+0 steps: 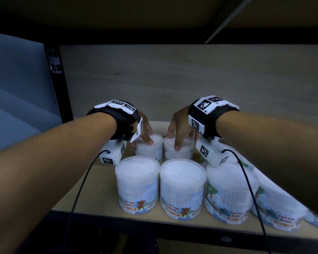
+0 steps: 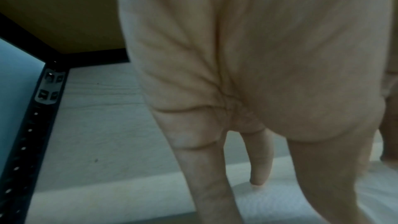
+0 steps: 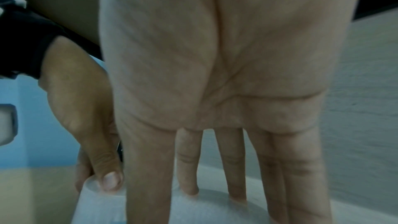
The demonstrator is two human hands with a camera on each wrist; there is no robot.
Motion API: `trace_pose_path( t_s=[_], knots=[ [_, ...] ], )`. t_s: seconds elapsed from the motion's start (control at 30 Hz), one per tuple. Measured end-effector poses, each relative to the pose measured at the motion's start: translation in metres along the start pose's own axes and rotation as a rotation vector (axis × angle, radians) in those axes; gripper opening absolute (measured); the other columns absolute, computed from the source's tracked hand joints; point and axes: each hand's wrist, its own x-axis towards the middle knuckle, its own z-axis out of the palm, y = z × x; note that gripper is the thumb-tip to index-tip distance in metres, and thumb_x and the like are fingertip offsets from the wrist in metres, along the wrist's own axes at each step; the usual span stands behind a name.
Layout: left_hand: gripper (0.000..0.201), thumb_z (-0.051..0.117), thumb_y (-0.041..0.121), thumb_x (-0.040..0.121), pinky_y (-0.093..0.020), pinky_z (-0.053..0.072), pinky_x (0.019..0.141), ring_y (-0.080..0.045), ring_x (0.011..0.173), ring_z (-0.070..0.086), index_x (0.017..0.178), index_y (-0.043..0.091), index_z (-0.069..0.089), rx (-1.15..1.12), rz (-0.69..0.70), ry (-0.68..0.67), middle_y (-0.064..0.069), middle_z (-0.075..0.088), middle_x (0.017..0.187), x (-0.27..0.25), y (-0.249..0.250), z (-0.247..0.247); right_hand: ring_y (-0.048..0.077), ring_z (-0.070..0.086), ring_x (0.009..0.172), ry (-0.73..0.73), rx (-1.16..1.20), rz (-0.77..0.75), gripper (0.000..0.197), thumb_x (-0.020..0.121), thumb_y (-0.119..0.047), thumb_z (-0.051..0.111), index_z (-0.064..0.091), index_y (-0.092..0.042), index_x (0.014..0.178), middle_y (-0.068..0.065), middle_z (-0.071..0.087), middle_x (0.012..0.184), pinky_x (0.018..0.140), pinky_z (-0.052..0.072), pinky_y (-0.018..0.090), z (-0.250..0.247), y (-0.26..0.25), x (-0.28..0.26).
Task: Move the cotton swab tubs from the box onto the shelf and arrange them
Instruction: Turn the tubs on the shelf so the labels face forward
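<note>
Left hand (image 1: 144, 128) and right hand (image 1: 180, 129) each grip an upright back-row tub (image 1: 149, 149), lids up

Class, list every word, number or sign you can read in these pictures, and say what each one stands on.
"COTTON BUDS": on the front-row tubs, printed low on each label.
Barcode on the leftmost front tub: digits too small to read.
Small print under "COTTON BUDS": blurred.
Black-and-white square markers on the wrist bands: patterns, their tiny codes unreadable.
</note>
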Motion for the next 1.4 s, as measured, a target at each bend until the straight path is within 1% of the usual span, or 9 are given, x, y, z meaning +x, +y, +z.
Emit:
trace_pose_path(
  t_s=[0.1, 0.23, 0.37, 0.53, 0.9, 1.03, 1.17, 1.23, 1.4],
  knots=[
    [0.059, 0.084, 0.028, 0.077, -0.025, 0.058, 0.054, -0.019, 0.056, 0.073, 0.131, 0.024, 0.06, 0.015, -0.006, -0.008, -0.008, 0.069, 0.096, -0.006, 0.003, 0.0, 0.008, 0.051, 0.088, 0.012, -0.002, -0.013, 0.06, 0.086, -0.034, 0.071, 0.05, -0.023, 0.141, -0.003, 0.057, 0.129, 0.055, 0.043, 0.009, 0.001, 0.001, -0.005],
    [0.057, 0.091, 0.032, 0.066, -0.028, 0.06, 0.062, -0.025, 0.078, 0.076, 0.118, 0.027, 0.068, 0.038, -0.012, -0.011, -0.005, 0.073, 0.097, -0.007, 0.0, 0.0, 0.008, 0.052, 0.09, -0.006, 0.011, -0.034, 0.057, 0.087, -0.034, 0.07, 0.052, -0.017, 0.139, 0.001, 0.058, 0.134, 0.072, 0.043, 0.015, 0.003, 0.0, -0.01],
    [0.06, 0.094, 0.041, 0.052, -0.028, 0.059, 0.066, -0.024, 0.076, 0.076, 0.108, 0.036, 0.071, 0.05, -0.014, -0.029, -0.003, 0.07, 0.114, -0.011, 0.001, 0.001, 0.006, 0.053, 0.076, -0.008, 0.054, -0.041, 0.056, 0.087, -0.03, 0.071, 0.056, -0.009, 0.136, 0.004, 0.063, 0.121, 0.046, 0.041, 0.005, 0.005, 0.0, -0.011],
    [0.063, 0.081, 0.042, 0.078, -0.013, 0.051, 0.058, 0.002, 0.06, 0.067, 0.135, 0.024, 0.06, 0.198, 0.033, 0.037, -0.001, 0.064, 0.131, -0.017, 0.005, 0.005, 0.007, 0.052, 0.084, -0.02, 0.025, -0.026, 0.058, 0.086, -0.037, 0.071, 0.057, -0.012, 0.135, 0.001, 0.063, 0.125, 0.06, 0.042, 0.013, 0.006, -0.002, -0.016],
    [0.06, 0.083, 0.039, 0.075, -0.02, 0.054, 0.064, -0.002, 0.052, 0.069, 0.13, 0.026, 0.064, 0.121, 0.065, 0.003, -0.003, 0.074, 0.109, -0.026, 0.001, 0.008, 0.021, 0.058, 0.113, 0.003, 0.055, 0.062, 0.061, 0.087, -0.041, 0.069, 0.053, -0.013, 0.139, 0.007, 0.056, 0.136, 0.088, 0.046, 0.027, 0.015, -0.01, -0.019],
    [0.06, 0.082, 0.037, 0.077, -0.02, 0.056, 0.06, -0.009, 0.055, 0.072, 0.132, 0.023, 0.062, 0.101, 0.035, -0.033, -0.015, 0.073, 0.11, -0.029, 0.001, 0.009, 0.018, 0.054, 0.091, 0.048, 0.043, 0.12, 0.062, 0.089, -0.047, 0.063, 0.051, -0.015, 0.14, 0.006, 0.057, 0.134, 0.078, 0.042, 0.025, 0.017, -0.014, -0.02],
    [0.062, 0.079, 0.039, 0.08, -0.03, 0.059, 0.083, -0.019, 0.071, 0.074, 0.137, 0.027, 0.057, 0.156, 0.01, -0.054, -0.013, 0.071, 0.115, -0.03, 0.003, 0.011, 0.017, 0.053, 0.088, 0.037, 0.007, 0.133, 0.059, 0.094, -0.046, 0.057, 0.048, -0.014, 0.143, 0.007, 0.054, 0.138, 0.062, 0.042, 0.021, 0.017, -0.016, -0.024],
    [0.062, 0.079, 0.04, 0.08, -0.03, 0.059, 0.082, -0.019, 0.074, 0.075, 0.136, 0.028, 0.057, 0.138, 0.006, -0.07, -0.013, 0.072, 0.114, -0.029, 0.003, 0.01, 0.019, 0.056, 0.09, 0.044, -0.009, 0.135, 0.058, 0.095, -0.045, 0.055, 0.047, -0.015, 0.143, 0.008, 0.053, 0.139, 0.057, 0.04, 0.02, 0.018, -0.017, -0.026],
    [0.066, 0.082, 0.038, 0.077, -0.028, 0.059, 0.077, -0.021, 0.082, 0.076, 0.136, 0.026, 0.056, 0.075, 0.005, -0.13, -0.02, 0.068, 0.119, -0.029, -0.003, 0.009, 0.026, 0.058, 0.118, 0.024, 0.091, 0.156, 0.057, 0.096, -0.042, 0.054, 0.046, -0.011, 0.143, 0.01, 0.05, 0.142, 0.091, 0.045, 0.028, 0.021, -0.015, -0.023]
  ],
)
